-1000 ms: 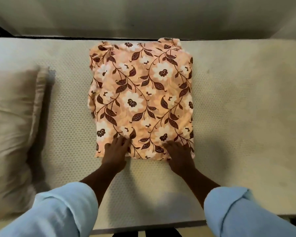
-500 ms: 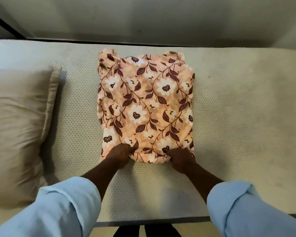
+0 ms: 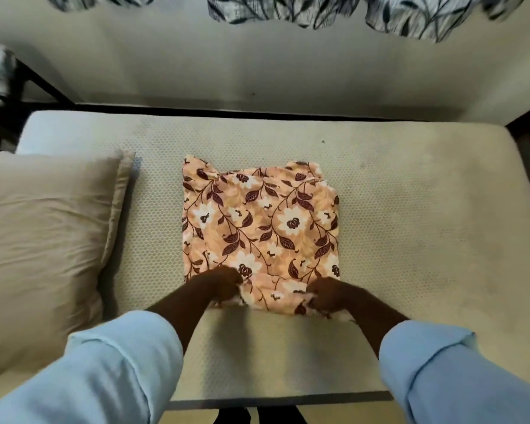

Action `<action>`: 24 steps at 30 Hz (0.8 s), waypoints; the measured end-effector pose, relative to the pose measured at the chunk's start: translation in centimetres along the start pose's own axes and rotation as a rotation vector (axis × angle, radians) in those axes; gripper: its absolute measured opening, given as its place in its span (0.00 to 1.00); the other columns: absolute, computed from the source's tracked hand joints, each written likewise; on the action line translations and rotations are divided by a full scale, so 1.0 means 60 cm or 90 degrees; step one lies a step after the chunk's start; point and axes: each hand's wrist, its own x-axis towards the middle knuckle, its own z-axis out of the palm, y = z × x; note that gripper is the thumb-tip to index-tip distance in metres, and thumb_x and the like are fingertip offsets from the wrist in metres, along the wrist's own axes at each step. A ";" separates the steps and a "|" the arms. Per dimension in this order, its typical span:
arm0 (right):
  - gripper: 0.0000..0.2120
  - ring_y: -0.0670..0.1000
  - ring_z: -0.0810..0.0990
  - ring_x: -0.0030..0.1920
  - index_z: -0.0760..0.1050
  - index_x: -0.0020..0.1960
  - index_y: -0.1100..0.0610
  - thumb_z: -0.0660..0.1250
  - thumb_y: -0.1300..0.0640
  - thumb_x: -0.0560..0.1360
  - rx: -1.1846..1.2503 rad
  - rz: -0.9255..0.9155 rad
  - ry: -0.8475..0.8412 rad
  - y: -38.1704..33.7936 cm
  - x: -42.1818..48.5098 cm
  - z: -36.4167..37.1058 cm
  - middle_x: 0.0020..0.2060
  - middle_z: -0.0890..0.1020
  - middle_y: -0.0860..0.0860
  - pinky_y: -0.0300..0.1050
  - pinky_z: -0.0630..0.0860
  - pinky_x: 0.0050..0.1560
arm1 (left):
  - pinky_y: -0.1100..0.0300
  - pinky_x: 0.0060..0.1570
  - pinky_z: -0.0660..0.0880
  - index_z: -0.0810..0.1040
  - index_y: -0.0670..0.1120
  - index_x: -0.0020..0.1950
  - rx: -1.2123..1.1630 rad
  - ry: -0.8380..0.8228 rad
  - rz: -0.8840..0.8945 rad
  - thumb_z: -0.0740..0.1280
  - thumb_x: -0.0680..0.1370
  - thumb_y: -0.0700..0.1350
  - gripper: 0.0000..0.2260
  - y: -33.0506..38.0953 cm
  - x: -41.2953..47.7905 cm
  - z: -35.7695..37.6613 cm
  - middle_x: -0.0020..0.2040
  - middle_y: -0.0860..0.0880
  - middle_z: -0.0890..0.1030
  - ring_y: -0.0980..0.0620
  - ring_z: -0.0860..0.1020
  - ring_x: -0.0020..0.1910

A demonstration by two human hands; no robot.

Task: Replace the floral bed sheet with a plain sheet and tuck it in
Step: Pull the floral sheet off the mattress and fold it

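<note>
A folded floral sheet [image 3: 259, 228], orange with white flowers and dark leaves, lies in the middle of the bare cream mattress [image 3: 410, 224]. My left hand [image 3: 219, 284] grips its near edge on the left side. My right hand [image 3: 328, 293] grips the near edge on the right side. Between the hands the near edge is bunched and lifted slightly off the mattress. No plain sheet is in view.
A beige pillow [image 3: 43, 240] lies on the left end of the mattress. The wall [image 3: 257, 71] runs along the far side, with a dark leaf-patterned curtain hem [image 3: 318, 10] hanging above. A dark bed frame [image 3: 527, 139] borders the right end.
My hands went from lying flat on the sheet's near edge to closing on it and bunching it. The view pulled back and tilted up, showing the wall and curtain.
</note>
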 end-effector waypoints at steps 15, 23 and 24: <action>0.27 0.59 0.74 0.67 0.69 0.73 0.50 0.66 0.46 0.75 -0.014 0.009 0.667 -0.027 0.088 -0.385 0.66 0.78 0.53 0.60 0.67 0.64 | 0.38 0.65 0.66 0.68 0.48 0.71 0.042 0.696 -0.090 0.64 0.80 0.52 0.20 0.033 0.092 -0.338 0.67 0.44 0.73 0.42 0.71 0.67; 0.35 0.60 0.69 0.72 0.70 0.75 0.54 0.64 0.42 0.70 0.032 -0.092 0.513 -0.010 0.176 -0.236 0.71 0.73 0.55 0.62 0.73 0.65 | 0.44 0.67 0.68 0.66 0.50 0.77 0.040 0.469 0.036 0.64 0.80 0.57 0.26 -0.022 0.174 -0.201 0.78 0.46 0.64 0.43 0.64 0.75; 0.35 0.60 0.69 0.72 0.69 0.76 0.53 0.64 0.42 0.71 0.016 -0.091 0.503 -0.009 0.186 -0.228 0.72 0.72 0.55 0.62 0.73 0.65 | 0.43 0.67 0.68 0.64 0.51 0.78 0.045 0.450 0.037 0.64 0.80 0.57 0.27 -0.028 0.181 -0.188 0.79 0.47 0.62 0.44 0.62 0.76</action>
